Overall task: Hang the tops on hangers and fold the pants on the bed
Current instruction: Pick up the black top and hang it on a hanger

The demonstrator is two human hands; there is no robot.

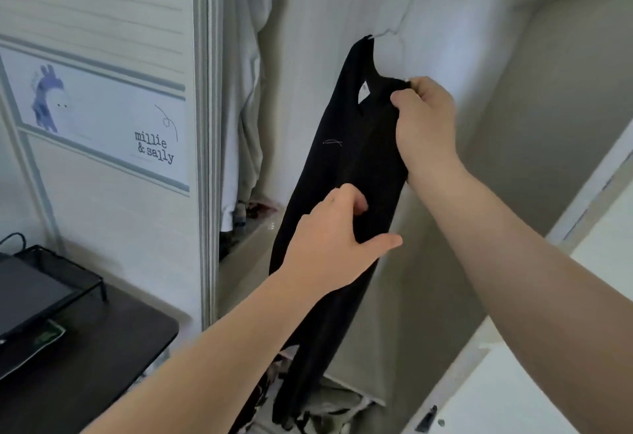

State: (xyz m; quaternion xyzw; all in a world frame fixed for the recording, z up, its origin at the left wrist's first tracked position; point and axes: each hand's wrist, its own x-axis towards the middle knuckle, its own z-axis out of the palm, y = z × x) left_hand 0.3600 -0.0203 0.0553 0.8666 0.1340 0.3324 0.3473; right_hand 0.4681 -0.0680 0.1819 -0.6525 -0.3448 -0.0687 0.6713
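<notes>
A long black top (339, 166) hangs in front of the open wardrobe, with a white label inside its neckline. A thin pale hanger hook (387, 33) shows just above its upper shoulder; the rest of the hanger is hidden in the fabric. My right hand (424, 121) pinches the collar and shoulder at the upper right. My left hand (335, 245) grips the body of the top lower down, fingers curled into the cloth and thumb stretched out to the right.
Pale garments (239, 91) hang at the left inside the wardrobe. A sliding door with a printed panel (102, 118) stands to the left. A dark desk (85, 358) with a black screen on a stand is at lower left. Patterned clothes (329, 409) lie on the wardrobe floor.
</notes>
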